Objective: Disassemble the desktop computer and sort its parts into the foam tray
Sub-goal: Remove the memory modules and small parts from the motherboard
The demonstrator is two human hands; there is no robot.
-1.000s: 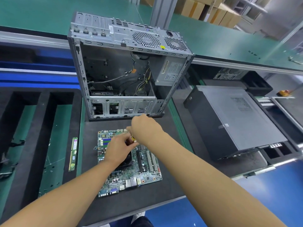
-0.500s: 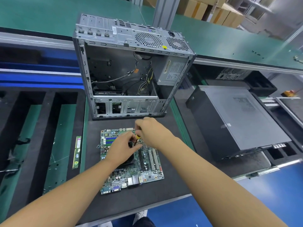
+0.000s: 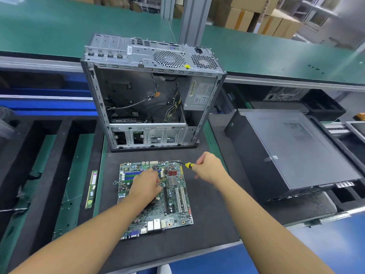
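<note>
Foam tray (image 3: 59, 155): left of the motherboard, long slots open
Memory stick (image 3: 91, 189): laid in the tray, just left of the motherboard
Motherboard (image 3: 173, 210): flat on the black mat, in front of the open case (image 3: 152, 95)
Left hand (image 3: 145, 184): laid on the motherboard's middle, fingers bent; a grip beneath cannot be told
Right hand (image 3: 209, 168): closed round a yellow screwdriver (image 3: 189, 165) at the motherboard's far right corner
Step, as judged: board to be steadied, tip seated squarely before turning, far-edge cable avoided
Black computer (image 3: 292, 151): well right of the motherboard, no obstruction

Factory disassembly line. Long green-matted benches (image 3: 59, 26), cardboard cartons (image 3: 243, 16) stacked behind. Opened computer case (image 3: 154, 56) beside black foam tray (image 3: 59, 135).
</note>
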